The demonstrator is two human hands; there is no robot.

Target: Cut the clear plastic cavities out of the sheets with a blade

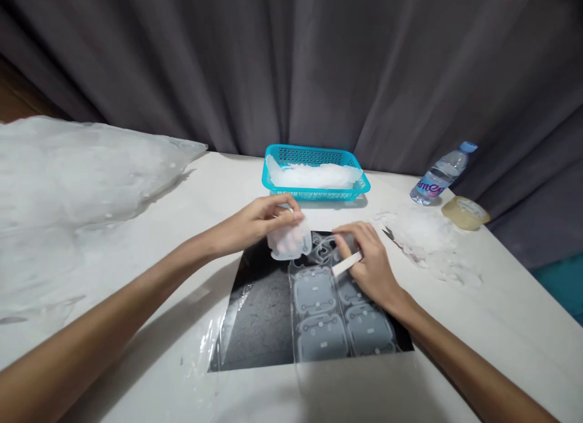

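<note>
My left hand [273, 219] pinches the top edge of a translucent, rounded-square plastic piece [290, 242], held above the back edge of a dark sheet [259, 332]. My right hand [367, 262] is closed around a small white stick [347, 263], its tip pointing left. Under the right hand, a clear film bearing several similar rounded pieces [322, 338] lies on the sheet's right half. Curled clear strips [324, 247] lie at the film's back end, between my hands.
Behind my hands stands a blue basket [314, 196] with white translucent pieces inside. A large plastic bag [82, 174] covers the table's left. At right are a water bottle [439, 177], a tape roll [465, 213], and clear scraps [423, 238] beside a pointed dark tool [392, 236].
</note>
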